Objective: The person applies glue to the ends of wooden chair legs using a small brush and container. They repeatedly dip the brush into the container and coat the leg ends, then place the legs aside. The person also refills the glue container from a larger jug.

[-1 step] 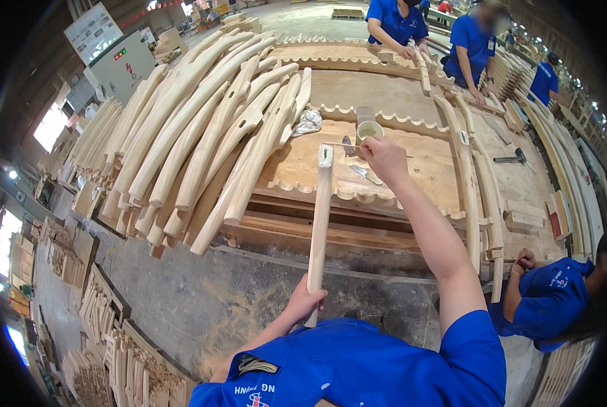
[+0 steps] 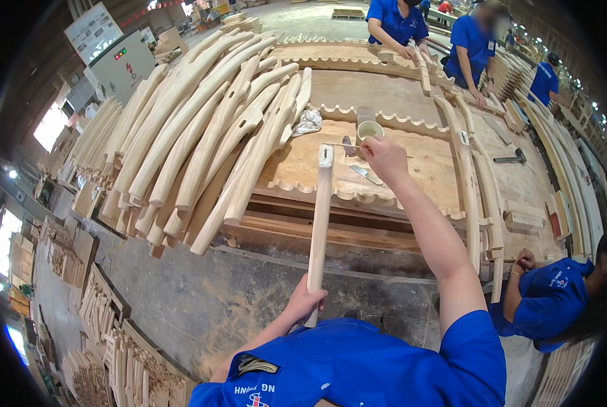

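My left hand [image 2: 306, 300] is wrapped round the lower part of a pale wooden post [image 2: 321, 230], which points away from me over the bench edge. A slot shows in the post's far end, with whitish stuff around it. Between the fingers of my right hand [image 2: 385, 159] is a thin stick [image 2: 346, 145], its tip at or close to the slotted end; whether it touches, I cannot tell. Just beyond that hand stands a light-coloured cup [image 2: 369, 127]. A putty knife [image 2: 366, 175] lies on the bench [image 2: 296, 159], left of my right forearm.
A big pile of curved wooden pieces [image 2: 201, 129] covers the left side. A white rag [image 2: 308, 123] lies beside it. Scalloped wooden strips [image 2: 385, 117] cross the bench. Long rails [image 2: 463, 169] and a hammer [image 2: 510, 157] lie rightward. Co-workers [image 2: 469, 51] stand at the far side and right.
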The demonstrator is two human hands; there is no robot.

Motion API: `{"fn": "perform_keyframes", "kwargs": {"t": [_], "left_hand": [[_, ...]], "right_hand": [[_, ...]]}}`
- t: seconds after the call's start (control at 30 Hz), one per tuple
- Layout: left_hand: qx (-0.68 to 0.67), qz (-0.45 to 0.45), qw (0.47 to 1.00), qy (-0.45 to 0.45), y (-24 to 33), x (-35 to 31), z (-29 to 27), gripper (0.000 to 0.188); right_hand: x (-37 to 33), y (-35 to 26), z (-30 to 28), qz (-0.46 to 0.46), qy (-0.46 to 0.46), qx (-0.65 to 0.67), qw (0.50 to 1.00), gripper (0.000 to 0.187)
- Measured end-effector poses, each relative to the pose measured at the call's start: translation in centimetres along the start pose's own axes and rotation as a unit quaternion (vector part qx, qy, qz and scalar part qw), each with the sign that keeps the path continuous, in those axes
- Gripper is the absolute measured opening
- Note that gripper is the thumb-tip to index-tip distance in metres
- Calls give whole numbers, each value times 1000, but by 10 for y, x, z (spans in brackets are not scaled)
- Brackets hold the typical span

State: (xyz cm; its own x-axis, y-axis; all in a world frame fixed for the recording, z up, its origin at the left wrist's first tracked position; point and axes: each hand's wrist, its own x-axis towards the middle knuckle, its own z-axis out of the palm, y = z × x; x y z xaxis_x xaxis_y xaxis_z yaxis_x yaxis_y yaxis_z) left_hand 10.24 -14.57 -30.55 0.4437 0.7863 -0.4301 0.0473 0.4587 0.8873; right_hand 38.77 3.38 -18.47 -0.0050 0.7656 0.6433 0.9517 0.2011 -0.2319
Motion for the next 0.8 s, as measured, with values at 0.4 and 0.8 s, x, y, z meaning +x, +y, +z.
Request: {"fn": "perform_keyframes", "kwargs": {"t": [0.4, 0.8], "left_hand": [[-6, 4, 1000, -9, 3, -1, 0, 36], [36, 21, 999, 31, 1, 1, 7, 38]], "right_hand": [[4, 1, 1, -28, 29, -15, 999, 6], [-2, 25, 6, 85, 39, 127, 987, 6]]}}
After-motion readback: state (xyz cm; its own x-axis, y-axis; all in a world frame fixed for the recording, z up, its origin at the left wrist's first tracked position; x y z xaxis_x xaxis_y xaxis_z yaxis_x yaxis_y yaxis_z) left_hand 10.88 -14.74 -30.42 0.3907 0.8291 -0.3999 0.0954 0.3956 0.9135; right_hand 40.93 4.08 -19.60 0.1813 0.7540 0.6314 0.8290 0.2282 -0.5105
